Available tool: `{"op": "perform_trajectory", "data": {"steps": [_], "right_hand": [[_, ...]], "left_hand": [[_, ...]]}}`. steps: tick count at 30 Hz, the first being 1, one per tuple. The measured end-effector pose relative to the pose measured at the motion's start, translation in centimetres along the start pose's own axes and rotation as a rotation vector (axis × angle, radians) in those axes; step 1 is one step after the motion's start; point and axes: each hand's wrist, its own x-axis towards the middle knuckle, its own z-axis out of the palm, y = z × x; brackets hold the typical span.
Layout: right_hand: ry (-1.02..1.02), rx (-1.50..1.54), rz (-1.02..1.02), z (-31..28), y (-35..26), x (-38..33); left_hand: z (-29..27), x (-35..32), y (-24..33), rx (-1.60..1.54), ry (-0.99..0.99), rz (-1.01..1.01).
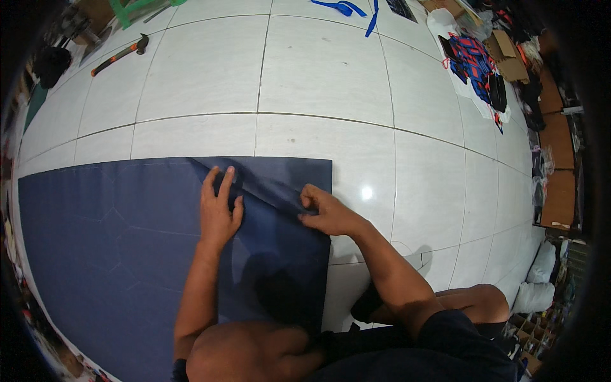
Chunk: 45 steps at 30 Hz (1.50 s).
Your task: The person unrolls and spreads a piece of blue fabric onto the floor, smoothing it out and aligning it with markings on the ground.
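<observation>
White floor tiles (324,70) spread out ahead of your hands and off to their right. The big dark blue cloth (127,210) lies on the floor beneath both hands, reaching well out to the left of them, with thin pale lines drawn on it. Your left hand (219,207) rests on the cloth, its fingers spread and pointing away from you, the thumb held apart to the right; the forearm comes nearly straight up behind it. Your right hand (326,210) is near the cloth's right edge, turned in toward the left one, fingers curled and thumb below them, pinching the cloth. That forearm slants in from the lower right, bent at the elbow. A raised fold runs between your hands, from beyond the left fingertips down to the right grip. Well ahead and left of your left hand lies a hammer (121,56); far ahead of your right is a blue strap (344,7).
</observation>
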Motion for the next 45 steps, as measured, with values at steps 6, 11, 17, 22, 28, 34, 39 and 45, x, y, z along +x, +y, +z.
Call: {"op": "perform_trajectory", "data": {"steps": [6, 11, 17, 22, 28, 34, 39, 45], "right_hand": [[-0.109, 0.021, -0.091, 1.1, -2.3, -0.6], [-0.071, 0.226, -0.093, 0.1, -1.7, 0.5], [0.160, 0.286, 0.163, -2.6, -1.2, 0.5], [0.659, -0.848, -0.176, -1.5, 4.2, 1.0], [0.663, -0.730, -0.292, 1.1, 6.4, 1.3], [0.048, -0.119, -0.232, -0.6, 0.9, 0.5], [-0.239, 0.437, 0.071, -1.1, -1.3, 0.5], [0.611, -0.611, -0.141, -1.5, 3.3, 1.0]], "left_hand": [[-1.2, 0.7, 0.9, 0.126, -0.145, 0.138], [-0.5, -1.3, -2.6, -0.014, -0.120, 0.165], [-2.2, -1.2, -1.5, -0.136, -0.209, 0.163], [-3.5, -0.8, -1.7, -0.217, -0.333, 0.075], [-1.2, -0.5, -1.1, -0.044, -0.164, 0.013], [-0.9, 1.0, 1.9, 0.013, -0.018, -0.050], [-1.7, 1.1, 0.9, 0.109, -0.140, 0.101], [-1.6, -1.5, -2.7, -0.049, -0.175, 0.176]]}}
